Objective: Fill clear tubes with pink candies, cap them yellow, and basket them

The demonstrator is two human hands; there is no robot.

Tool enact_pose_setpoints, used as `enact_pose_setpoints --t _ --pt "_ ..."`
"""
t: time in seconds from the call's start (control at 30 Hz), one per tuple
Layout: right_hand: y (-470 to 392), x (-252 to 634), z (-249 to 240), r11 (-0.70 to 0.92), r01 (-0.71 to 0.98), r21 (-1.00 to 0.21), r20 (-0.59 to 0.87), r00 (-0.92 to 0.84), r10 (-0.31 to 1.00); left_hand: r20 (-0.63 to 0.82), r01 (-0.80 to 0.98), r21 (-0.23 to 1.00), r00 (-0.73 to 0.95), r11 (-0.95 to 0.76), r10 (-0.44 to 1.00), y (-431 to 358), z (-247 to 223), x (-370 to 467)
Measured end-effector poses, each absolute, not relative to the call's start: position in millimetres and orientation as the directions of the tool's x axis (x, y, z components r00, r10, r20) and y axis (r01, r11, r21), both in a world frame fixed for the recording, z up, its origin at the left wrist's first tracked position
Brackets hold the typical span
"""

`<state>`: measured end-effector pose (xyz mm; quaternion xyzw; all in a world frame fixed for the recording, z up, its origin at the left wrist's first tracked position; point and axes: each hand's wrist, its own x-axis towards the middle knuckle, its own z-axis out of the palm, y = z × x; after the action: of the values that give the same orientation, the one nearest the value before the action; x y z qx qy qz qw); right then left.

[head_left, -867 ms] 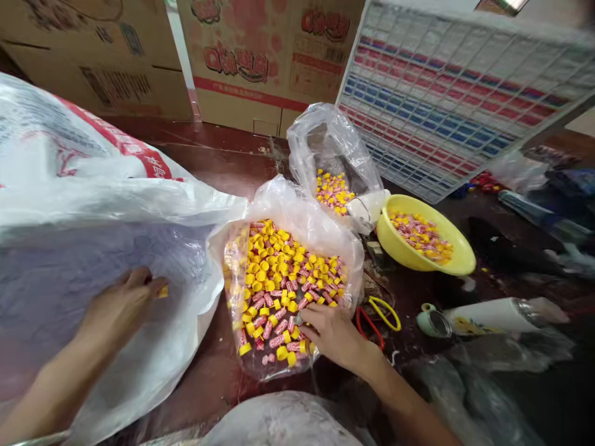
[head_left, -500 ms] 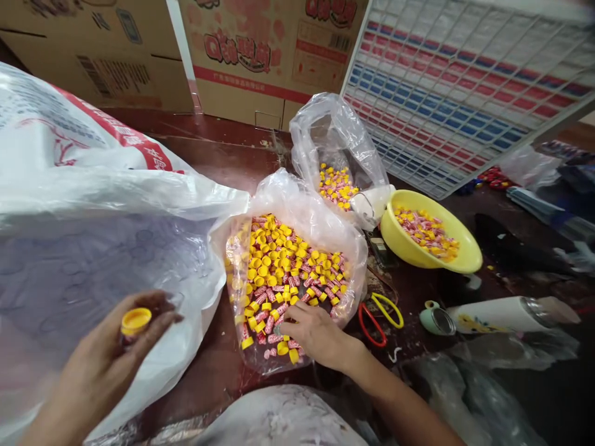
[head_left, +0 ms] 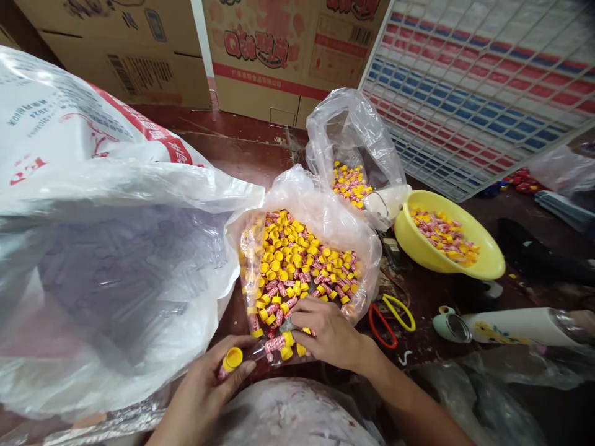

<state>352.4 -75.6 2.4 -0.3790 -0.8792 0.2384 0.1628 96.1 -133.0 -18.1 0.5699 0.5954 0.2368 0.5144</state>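
Note:
My left hand (head_left: pixel 209 381) is closed around a small pink-patterned piece with a yellow cap (head_left: pixel 232 358), cap up. From its fingertips a clear plastic tube (head_left: pixel 256 352) points right; its full shape is hard to make out. My right hand (head_left: pixel 328 331) pinches another yellow-capped piece (head_left: pixel 277 342), red and white, at the tube's end. Some of its fingers are hidden. Both hands are at the near edge of an open clear plastic bag (head_left: pixel 367 260) heaped with such capped pieces (head_left: pixel 283 248).
A large white sack (head_left: pixel 181 186) gapes on the left, with clear plastic items (head_left: pixel 121 266) inside. Beyond are a second bag (head_left: pixel 353 99) and a yellow bowl (head_left: pixel 493 263) of capped pieces. Red-and-yellow-handled scissors (head_left: pixel 393 322), a white flask (head_left: pixel 515 326), a wire rack (head_left: pixel 465 93) and cartons (head_left: pixel 260 62) surround.
My left hand has moved right from the sack to the bag's near edge, bringing the clear tube. My right hand has a capped piece at the tube's end. The view has shifted slightly.

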Motion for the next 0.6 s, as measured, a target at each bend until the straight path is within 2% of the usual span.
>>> enact_pose_setpoints --t 0.07,0.17,0.27,0.33,0.4,0.47,0.6 --pt "-74.2 353.3 5.4 0.576 0.604 -0.551 0.119 -0.626 0.770 -0.386 0.332 0.887 0.149 0.322 0.910 -134.9 -17.7 96.2" --pt "-74.6 354.0 9.7 0.513 0.608 -0.606 0.121 -0.567 0.815 -0.441 0.015 0.897 0.078 0.441 0.894 -136.0 -10.1 100.3" --pt "-80.3 348.9 12.6 0.434 0.556 -0.709 0.075 -0.552 0.830 -0.503 -0.336 0.822 -0.049 0.460 0.863 -133.1 1.8 108.9" --pt "-84.9 342.4 13.2 0.378 0.528 -0.760 0.033 -0.549 0.835 -0.537 -0.461 0.769 -0.092 0.442 0.838 -130.4 7.7 114.7" --pt "-87.6 336.3 13.5 0.332 0.527 -0.782 0.002 -0.530 0.848 -0.550 -0.487 0.755 -0.106 0.439 0.829 -129.1 8.7 118.1" --pt "-87.9 333.0 14.2 0.313 0.546 -0.777 -0.010 -0.508 0.861 -0.530 -0.440 0.785 -0.114 0.436 0.840 -130.2 3.9 117.7" --pt "-85.7 333.7 17.1 0.341 0.598 -0.725 -0.006 -0.501 0.865 -0.401 -0.144 0.912 -0.108 0.385 0.910 -134.7 -13.7 108.7"
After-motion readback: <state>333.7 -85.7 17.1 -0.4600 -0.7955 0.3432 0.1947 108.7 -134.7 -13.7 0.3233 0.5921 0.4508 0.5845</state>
